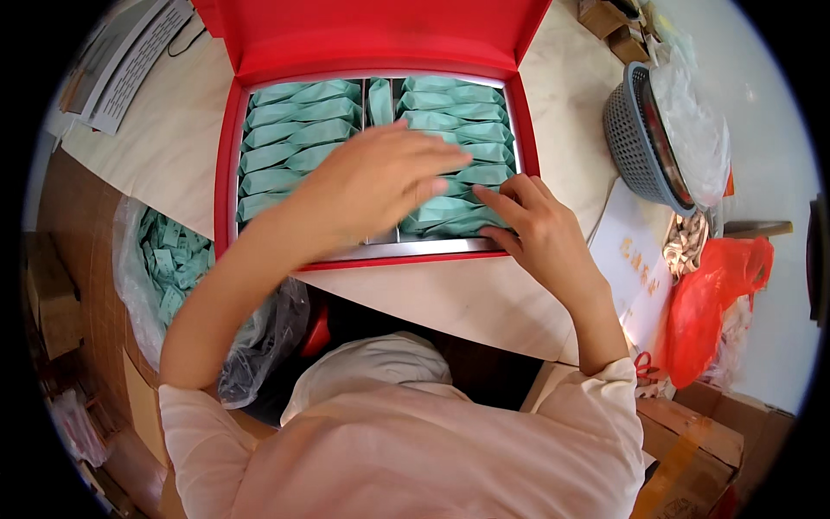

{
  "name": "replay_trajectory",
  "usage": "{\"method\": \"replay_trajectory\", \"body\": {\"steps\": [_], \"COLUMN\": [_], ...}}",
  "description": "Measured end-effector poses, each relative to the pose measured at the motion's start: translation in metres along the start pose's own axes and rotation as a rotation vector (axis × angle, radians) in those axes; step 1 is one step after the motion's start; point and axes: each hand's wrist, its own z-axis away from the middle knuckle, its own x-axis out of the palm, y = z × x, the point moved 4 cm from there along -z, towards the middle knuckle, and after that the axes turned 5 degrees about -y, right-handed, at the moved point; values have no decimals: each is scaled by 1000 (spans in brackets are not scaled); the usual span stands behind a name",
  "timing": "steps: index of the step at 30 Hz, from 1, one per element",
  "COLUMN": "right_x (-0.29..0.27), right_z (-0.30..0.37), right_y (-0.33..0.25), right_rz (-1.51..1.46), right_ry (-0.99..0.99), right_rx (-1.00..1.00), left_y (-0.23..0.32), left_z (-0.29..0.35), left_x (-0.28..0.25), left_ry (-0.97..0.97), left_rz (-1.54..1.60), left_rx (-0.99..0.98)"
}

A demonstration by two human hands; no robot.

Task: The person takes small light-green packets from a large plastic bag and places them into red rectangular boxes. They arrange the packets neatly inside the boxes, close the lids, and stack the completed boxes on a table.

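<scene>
An opened red box (224, 173) with its lid (372, 35) raised at the back stands on the table in front of me. Two columns of small pale-green sachets (298, 134) fill its silver-edged tray, with an upright green sachet (380, 102) in the narrow slot between them. Slightly blurred, my left hand (389, 177) reaches across the middle divider, fingers stretched toward the right column and no sachet visible in them. My right hand (536, 221) is at the box's right edge, its thumb and index finger apart against the ends of the lower right sachets (445, 216).
A clear bag of loose green sachets (169, 259) stands below the table at left. On the right are a grey plastic basket (627, 130), a white sheet (627, 246), a red plastic bag (713, 303) and red-handled scissors (644, 365). A keyboard (138, 65) lies at the far left.
</scene>
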Motion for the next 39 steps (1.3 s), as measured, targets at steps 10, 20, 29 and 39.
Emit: {"method": "replay_trajectory", "body": {"steps": [10, 20, 29, 39], "right_x": [-2, -13, 7, 20], "right_z": [32, -2, -30, -61], "right_y": [-9, -15, -22, 12], "right_rz": [93, -17, -68, 37], "right_ry": [8, 192, 163, 193], "right_rx": [-84, -158, -241, -84], "left_y": [34, 3, 3, 2], "left_z": [52, 53, 47, 47], "left_x": [35, -25, -1, 2], "left_ry": [-28, 164, 69, 18], "left_rz": [-196, -108, -385, -144], "left_rx": [95, -103, 15, 14]}}
